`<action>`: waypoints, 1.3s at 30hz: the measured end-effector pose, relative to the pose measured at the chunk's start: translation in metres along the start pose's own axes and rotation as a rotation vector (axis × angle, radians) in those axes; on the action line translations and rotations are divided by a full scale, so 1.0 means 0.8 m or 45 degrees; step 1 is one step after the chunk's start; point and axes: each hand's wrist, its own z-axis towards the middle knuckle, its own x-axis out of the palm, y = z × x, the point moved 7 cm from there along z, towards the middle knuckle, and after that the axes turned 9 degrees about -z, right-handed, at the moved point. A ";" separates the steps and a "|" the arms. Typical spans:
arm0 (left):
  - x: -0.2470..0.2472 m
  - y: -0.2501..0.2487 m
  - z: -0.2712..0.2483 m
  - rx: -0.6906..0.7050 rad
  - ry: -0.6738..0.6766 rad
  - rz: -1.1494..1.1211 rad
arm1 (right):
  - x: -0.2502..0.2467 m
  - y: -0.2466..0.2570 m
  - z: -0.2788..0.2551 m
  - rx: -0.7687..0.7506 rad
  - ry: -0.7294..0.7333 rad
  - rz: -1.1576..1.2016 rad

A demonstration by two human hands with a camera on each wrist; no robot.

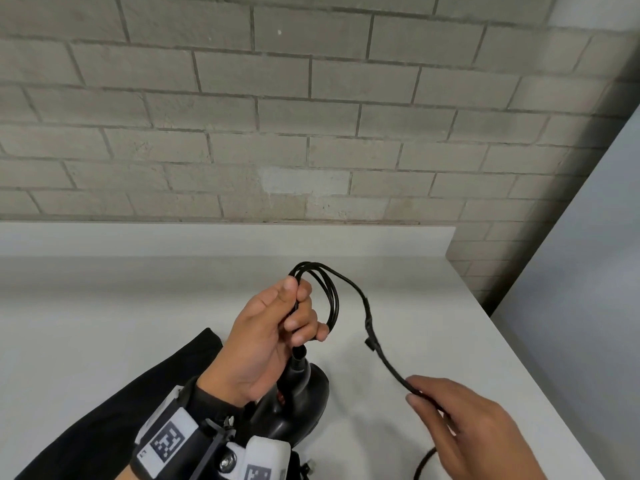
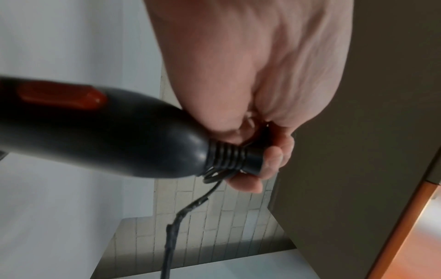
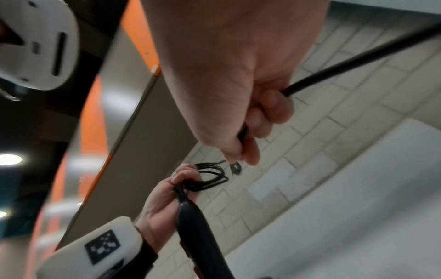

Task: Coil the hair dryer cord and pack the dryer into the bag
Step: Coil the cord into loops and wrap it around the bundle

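Observation:
A black hair dryer (image 1: 298,407) with a red switch (image 2: 62,96) hangs handle-up above the white table. My left hand (image 1: 277,327) grips several loops of its black cord (image 1: 329,292) gathered at the handle's end (image 2: 229,156). The free cord (image 1: 377,348) runs right and down to my right hand (image 1: 460,420), which pinches it between thumb and fingers (image 3: 250,132). More cord (image 1: 424,462) trails below that hand. A black fabric bag (image 1: 104,403) lies on the table under my left forearm. In the right wrist view the left hand (image 3: 171,190) holds the coil (image 3: 210,177).
The white table (image 1: 173,306) ends at a low white upstand against a grey brick wall (image 1: 311,116). Its right edge (image 1: 519,341) runs diagonally beside a pale panel. White tracker boxes with black markers (image 1: 166,441) sit on my left wrist.

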 end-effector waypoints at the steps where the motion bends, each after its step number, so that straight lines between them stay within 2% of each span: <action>1: 0.003 0.001 -0.001 -0.004 0.009 0.020 | -0.001 0.011 0.004 -0.081 0.015 -0.120; 4: 0.012 0.006 -0.002 -0.020 0.034 0.106 | -0.008 0.039 0.018 -0.267 -0.002 -0.418; 7: 0.020 0.009 -0.003 -0.022 0.087 0.233 | -0.025 0.063 0.036 -0.414 -0.001 -0.522; 13: 0.038 0.014 -0.008 -0.017 0.213 0.366 | -0.053 0.084 0.066 -0.587 0.068 -0.464; 17: 0.045 0.020 -0.011 -0.006 0.247 0.507 | -0.058 0.091 0.087 -0.611 0.110 -0.332; 20: 0.055 0.028 -0.016 -0.035 0.326 0.540 | -0.055 0.089 0.101 -0.573 0.142 -0.182; 24: 0.057 0.035 -0.019 -0.175 0.302 0.358 | -0.037 0.067 0.115 -0.378 0.201 0.095; 29: 0.050 0.036 -0.020 -0.245 0.298 0.292 | 0.008 0.042 0.119 -0.259 0.480 0.208; 32: 0.047 0.035 -0.020 -0.276 0.288 0.266 | 0.014 0.040 0.123 -0.201 0.470 0.410; 39: 0.040 0.027 -0.017 -0.216 0.306 0.328 | 0.013 0.046 0.129 -0.203 0.372 0.458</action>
